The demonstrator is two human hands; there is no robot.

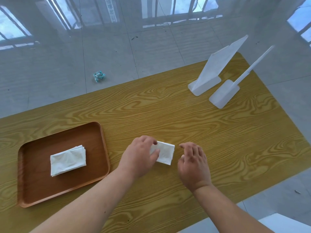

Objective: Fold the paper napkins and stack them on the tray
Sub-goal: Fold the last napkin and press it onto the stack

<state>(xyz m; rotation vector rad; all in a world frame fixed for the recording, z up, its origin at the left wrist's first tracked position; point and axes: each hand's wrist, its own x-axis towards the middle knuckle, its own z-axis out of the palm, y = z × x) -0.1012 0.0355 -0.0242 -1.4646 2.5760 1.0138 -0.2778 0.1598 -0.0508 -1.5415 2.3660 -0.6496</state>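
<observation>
While my left hand (140, 157) fingers pinch the folded napkin (164, 155) on the desk (185, 118), right hand (193, 163) loose, empty, just beside, napkin stack (68, 160) on tray (33, 190)

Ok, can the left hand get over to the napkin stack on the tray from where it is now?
Probably yes. The left hand is grasping the folded napkin on the table, and only bare tabletop and the low rim of the tray lie between it and the stack.
</observation>
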